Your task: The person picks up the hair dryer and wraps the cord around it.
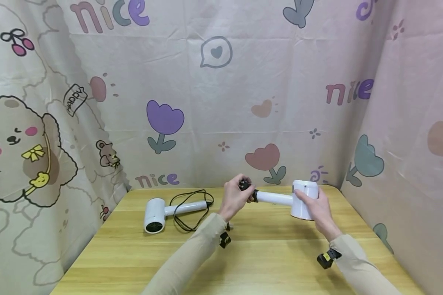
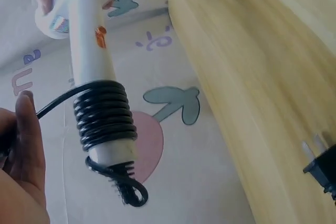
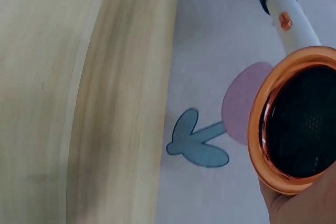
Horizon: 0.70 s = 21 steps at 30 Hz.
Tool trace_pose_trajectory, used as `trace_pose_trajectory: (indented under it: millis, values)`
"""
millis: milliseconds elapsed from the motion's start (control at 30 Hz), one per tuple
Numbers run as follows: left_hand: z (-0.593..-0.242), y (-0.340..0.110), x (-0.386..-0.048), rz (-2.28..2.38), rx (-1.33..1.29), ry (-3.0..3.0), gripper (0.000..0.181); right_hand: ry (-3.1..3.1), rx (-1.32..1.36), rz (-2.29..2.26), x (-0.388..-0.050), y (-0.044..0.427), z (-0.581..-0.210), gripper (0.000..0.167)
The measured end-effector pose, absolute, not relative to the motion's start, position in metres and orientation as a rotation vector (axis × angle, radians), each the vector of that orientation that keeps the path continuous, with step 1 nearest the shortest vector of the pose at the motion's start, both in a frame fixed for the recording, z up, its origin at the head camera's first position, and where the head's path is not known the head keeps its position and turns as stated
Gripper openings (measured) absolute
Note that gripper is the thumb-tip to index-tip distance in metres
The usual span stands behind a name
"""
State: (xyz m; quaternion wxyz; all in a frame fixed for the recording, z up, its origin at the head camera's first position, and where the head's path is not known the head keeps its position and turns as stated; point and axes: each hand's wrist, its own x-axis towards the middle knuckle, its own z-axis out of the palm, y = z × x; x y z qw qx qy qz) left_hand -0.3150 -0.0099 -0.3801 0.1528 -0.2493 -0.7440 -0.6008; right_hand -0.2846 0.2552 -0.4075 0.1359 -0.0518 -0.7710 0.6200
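Note:
My right hand point(image 1: 319, 209) grips the head of a white hair dryer point(image 1: 275, 198), held above the table with its handle pointing left. Its copper-rimmed dark opening point(image 3: 307, 124) faces the right wrist camera. Black cord point(image 2: 105, 114) is coiled in several tight turns around the handle end. Beside the handle end, my left hand point(image 1: 235, 196) pinches the cord, which runs taut from the coil to the fingers in the left wrist view. A black plug point(image 2: 324, 169) with two prongs shows at that view's right edge.
A second white hair dryer point(image 1: 156, 215) lies on the wooden table point(image 1: 258, 262) at the left, its black cord point(image 1: 181, 223) looped loosely over and around its handle. A printed curtain point(image 1: 214, 102) stands behind the table and along both sides.

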Motion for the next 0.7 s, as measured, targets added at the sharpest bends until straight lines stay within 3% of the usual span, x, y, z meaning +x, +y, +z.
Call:
trace_pose_trajectory:
  millis: [200,567,700]
  values:
    - [-0.381,-0.012,-0.323,-1.493,-0.658,-2.179,0.019,-2.266,-0.007,1.789,-0.284,0.246,-0.406,0.070]
    - [-0.401,-0.004,-0.342,-0.939,-0.682,-2.323,0.044,-2.280,-0.022,1.816,-0.283,0.239,-0.410,0.071]
    - [-0.404,-0.002,-0.343,-0.911,-0.653,-2.396,0.021,-2.279,-0.024,1.794,-0.282,0.237,-0.410,0.071]
